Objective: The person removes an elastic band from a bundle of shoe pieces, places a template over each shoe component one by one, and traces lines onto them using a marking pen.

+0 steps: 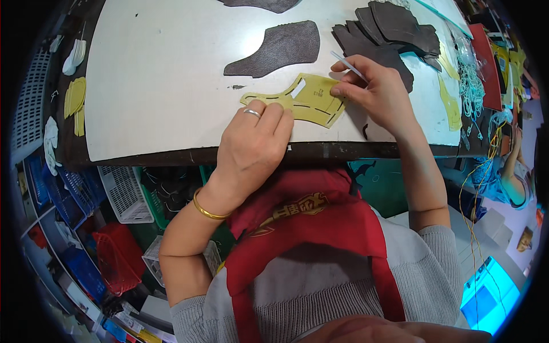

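Observation:
A flat yellow pattern template (311, 106) with dashed slots and a white cutout lies near the front edge of the white board. My left hand (254, 137), fingers curled, grips and presses its left part. A thin whitish marking pen (347, 64) is held in my right hand (377, 91), whose thumb and fingertips also touch the template's upper right edge. Just beyond, a dark brown leather piece (286, 48) lies flat by itself. Whether leather lies beneath the template I cannot tell.
A stack of dark leather pieces (394, 34) is at the back right, with another piece (266, 4) at the far edge. More yellow templates (75, 103) lie at left. Tangled cord (472, 86) hangs at right. Below stand plastic baskets (127, 194). Another person (514, 177) is at far right.

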Motion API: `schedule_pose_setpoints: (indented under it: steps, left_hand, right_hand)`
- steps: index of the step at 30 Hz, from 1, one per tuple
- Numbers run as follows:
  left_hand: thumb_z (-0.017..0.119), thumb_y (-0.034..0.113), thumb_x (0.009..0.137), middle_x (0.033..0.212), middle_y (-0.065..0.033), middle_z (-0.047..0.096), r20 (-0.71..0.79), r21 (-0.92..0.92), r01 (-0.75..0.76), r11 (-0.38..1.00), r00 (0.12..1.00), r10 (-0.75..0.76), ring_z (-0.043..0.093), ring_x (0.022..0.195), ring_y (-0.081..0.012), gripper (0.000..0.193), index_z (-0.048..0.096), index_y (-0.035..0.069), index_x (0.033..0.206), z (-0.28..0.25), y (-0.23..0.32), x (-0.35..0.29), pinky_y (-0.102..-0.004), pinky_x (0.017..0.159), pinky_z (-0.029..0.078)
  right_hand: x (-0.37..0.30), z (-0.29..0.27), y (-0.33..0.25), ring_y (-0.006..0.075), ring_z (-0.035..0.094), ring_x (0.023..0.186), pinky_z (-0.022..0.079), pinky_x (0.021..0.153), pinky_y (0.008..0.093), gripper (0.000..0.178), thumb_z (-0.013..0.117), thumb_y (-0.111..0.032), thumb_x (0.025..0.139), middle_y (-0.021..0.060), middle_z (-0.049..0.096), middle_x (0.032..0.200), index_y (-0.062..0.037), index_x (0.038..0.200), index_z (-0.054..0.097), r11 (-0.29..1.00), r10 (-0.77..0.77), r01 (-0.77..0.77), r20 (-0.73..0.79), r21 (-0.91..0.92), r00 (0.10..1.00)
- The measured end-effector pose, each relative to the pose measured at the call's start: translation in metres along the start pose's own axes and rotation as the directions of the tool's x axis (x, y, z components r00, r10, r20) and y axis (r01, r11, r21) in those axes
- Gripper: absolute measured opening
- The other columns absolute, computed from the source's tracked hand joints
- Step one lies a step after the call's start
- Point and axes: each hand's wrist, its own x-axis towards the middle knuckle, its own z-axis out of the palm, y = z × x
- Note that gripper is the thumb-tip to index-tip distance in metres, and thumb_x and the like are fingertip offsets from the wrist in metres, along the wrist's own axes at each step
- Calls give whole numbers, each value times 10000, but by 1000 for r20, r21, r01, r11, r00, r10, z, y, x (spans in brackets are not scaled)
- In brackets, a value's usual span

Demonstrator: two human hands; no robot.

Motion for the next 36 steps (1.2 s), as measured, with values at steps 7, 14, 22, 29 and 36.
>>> schedule_pose_setpoints:
  steps: [7,14,22,29,36]
  left_hand:
    - [645,131,815,1058,-110,656,46,70,-88,994,995,85,639,920,-271,379,701,23,1174,-2,18,3,-371,816,570]
    - [607,133,837,1204,-184,632,7,66,19,998,1000,-19,621,1108,-325,418,666,-31,1217,8,39,-5,-516,1030,502]
    - [588,235,880,1148,-152,607,-55,51,25,998,998,-22,589,1150,-341,394,662,56,1223,15,38,-7,-546,1032,497]
    - [601,172,868,1236,-172,604,12,-24,62,998,998,-61,599,1122,-339,384,672,39,1222,9,41,-6,-550,1062,479]
    - [605,155,865,1166,-154,617,-13,-31,69,997,997,-70,618,1076,-325,409,666,26,1248,10,40,-5,-548,1043,500]
  right_hand:
    - [-5,2,-4,279,713,756,544,674,364,198,759,-230,911,113,727,857,-55,987,706,938,-222,179,-117,-297,968]
    - [14,1,-32,284,683,682,523,619,375,246,608,-253,1025,115,705,792,-61,922,721,836,-542,478,-267,-272,797]
    - [45,58,-57,284,706,624,548,573,369,306,621,-378,1012,86,707,685,-100,966,741,878,-478,476,50,44,877]
    - [50,33,-51,320,687,713,532,614,367,213,656,-250,999,117,701,827,-45,998,713,774,-515,586,299,-239,803]
    - [27,2,-38,268,699,681,531,587,382,120,701,-230,950,76,686,752,-113,949,679,720,-601,574,63,-390,797]
